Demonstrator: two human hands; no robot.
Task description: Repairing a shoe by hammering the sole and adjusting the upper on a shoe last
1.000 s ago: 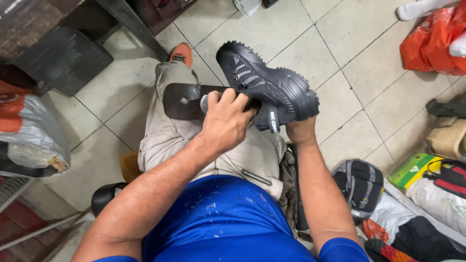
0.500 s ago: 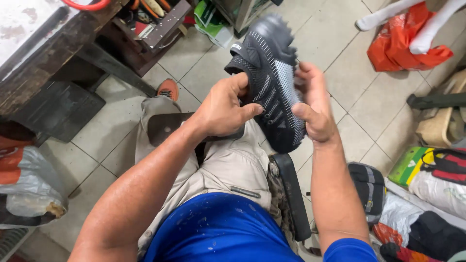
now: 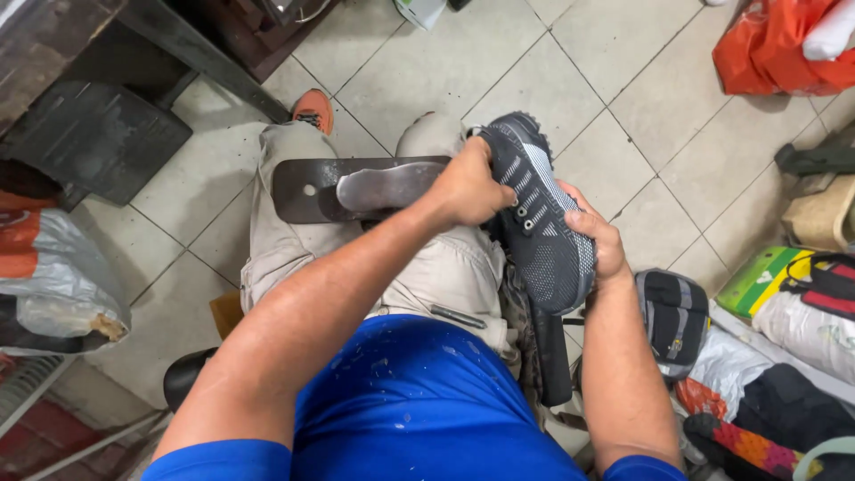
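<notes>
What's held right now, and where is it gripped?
A dark grey knit shoe: left hand at the lace area by the opening, right hand on its outer side.

An orange plastic bag [image 3: 775, 53] lies on the floor at far right. A grey-and-orange plastic bag [image 3: 53, 276] sits at the left edge. A flat green-and-yellow package [image 3: 764, 281] rests at right, just beside a black-and-red bag [image 3: 828, 283]. No signs or screens visible.

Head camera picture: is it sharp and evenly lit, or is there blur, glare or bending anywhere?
Head view: sharp on the dark knit shoe held by the left hand and right hand; soft, even light, only faint shadows on the floor tiles; no strong glare; tile lines bow slightly toward the edges, a wide-lens effect.
</notes>
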